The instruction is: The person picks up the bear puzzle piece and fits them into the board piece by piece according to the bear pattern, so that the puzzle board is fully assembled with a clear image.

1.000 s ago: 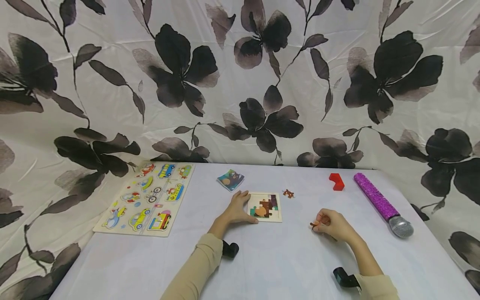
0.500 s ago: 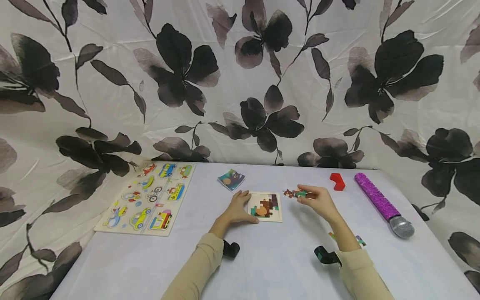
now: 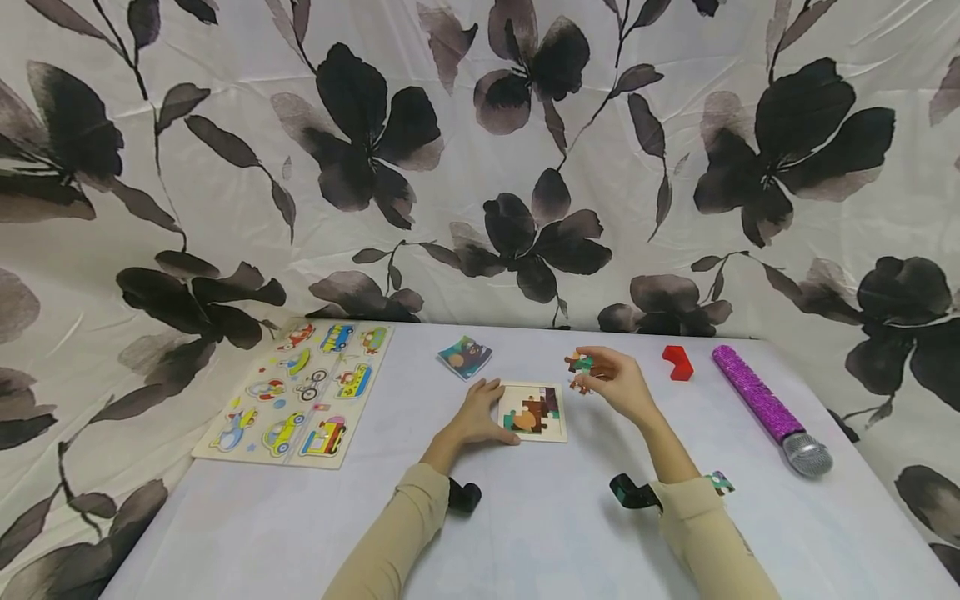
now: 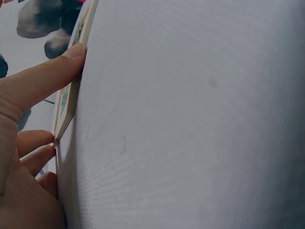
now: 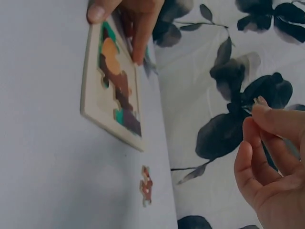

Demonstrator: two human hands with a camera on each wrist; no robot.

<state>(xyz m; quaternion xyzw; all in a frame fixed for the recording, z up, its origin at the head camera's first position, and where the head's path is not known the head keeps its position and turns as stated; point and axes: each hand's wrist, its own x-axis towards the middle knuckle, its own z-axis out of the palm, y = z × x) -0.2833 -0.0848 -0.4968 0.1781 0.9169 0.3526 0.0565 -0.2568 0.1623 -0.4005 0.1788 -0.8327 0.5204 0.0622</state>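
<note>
My left hand (image 3: 480, 417) holds the small wooden puzzle board (image 3: 557, 432) by its left side, thumb on the near edge and fingers by the far corner. In the left wrist view the thumb (image 4: 52, 71) presses the board's rim (image 4: 71, 102). Brown, orange, green and purple pieces fill part of the board. Up and right of it, my right hand (image 3: 618, 383) pinches a green and brown jigsaw piece (image 3: 580, 364) above the table; the right wrist view shows little of that piece. A loose brown piece (image 5: 146, 187) lies on the cloth beyond the board's right side.
A picture card (image 3: 465, 358) lies behind the board. At left is a large vehicle puzzle board (image 3: 288, 400). To the right lie a red angular block (image 3: 678, 364) and a purple glittery microphone (image 3: 757, 396). Another colourful piece (image 3: 722, 482) shows beside the right sleeve.
My right hand has lifted a piece from the right of the table and carried it left and away, above the loose brown piece. My left hand stays on the puzzle board.
</note>
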